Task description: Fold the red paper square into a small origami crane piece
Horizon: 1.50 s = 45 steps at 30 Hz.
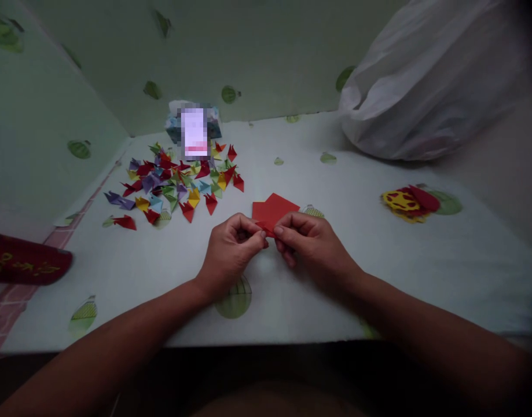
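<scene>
Both hands meet over the middle of the table, pinching a small folded piece of red paper (266, 227) between them. My left hand (233, 249) has thumb and forefinger closed on its left side. From the right, my right hand (314, 243) grips the other side with thumb and forefinger. Much of the folded piece is hidden by my fingers. Just beyond lie flat red paper sheets (276, 209), overlapping at an angle. A heap of folded paper cranes (174, 179) in red, yellow, green, blue and purple spreads to the left.
Behind the cranes, a blurred lit phone screen (193, 132) leans on a tissue box (216, 123). A dark red cylinder (31, 259) lies at the left edge. A white plastic bag (404, 98) stands back right; yellow and red cut-out pieces (404, 204) lie in front of it.
</scene>
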Tool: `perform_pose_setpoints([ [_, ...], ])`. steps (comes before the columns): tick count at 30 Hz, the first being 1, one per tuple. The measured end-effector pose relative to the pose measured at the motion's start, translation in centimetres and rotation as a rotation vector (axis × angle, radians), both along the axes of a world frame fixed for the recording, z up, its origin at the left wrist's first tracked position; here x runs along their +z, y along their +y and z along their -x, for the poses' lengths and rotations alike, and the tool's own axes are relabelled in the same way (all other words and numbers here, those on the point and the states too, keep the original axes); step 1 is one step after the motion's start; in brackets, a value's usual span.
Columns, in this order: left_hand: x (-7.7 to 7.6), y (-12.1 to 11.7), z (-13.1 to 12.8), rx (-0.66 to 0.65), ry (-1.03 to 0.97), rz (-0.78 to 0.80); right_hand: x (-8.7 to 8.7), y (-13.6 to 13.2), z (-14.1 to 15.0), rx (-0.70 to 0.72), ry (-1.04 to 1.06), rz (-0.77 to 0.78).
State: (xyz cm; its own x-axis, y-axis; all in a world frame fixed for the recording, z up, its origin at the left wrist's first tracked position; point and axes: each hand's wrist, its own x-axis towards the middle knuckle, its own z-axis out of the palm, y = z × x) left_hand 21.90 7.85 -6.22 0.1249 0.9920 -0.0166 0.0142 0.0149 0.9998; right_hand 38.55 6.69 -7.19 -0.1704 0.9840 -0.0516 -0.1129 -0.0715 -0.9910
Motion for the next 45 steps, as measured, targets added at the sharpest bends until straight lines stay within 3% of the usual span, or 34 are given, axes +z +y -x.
perform_pose_setpoints([
  [14, -0.24, 0.28, 0.1, 0.067, 0.005, 0.003, -0.01, 0.19, -0.04, 0.042, -0.034, 0.034],
  [23, -0.11, 0.16, 0.08, 0.047, -0.004, 0.029, -0.03, 0.08, 0.2, -0.007, -0.103, 0.02],
  [31, -0.06, 0.32, 0.32, -0.05, -0.087, 0.02, 0.49, 0.05, 0.25, -0.032, -0.109, 0.043],
  [45, -0.06, 0.45, 0.55, -0.034, -0.068, 0.047, 0.27, -0.09, 0.0, 0.066, -0.067, 0.026],
])
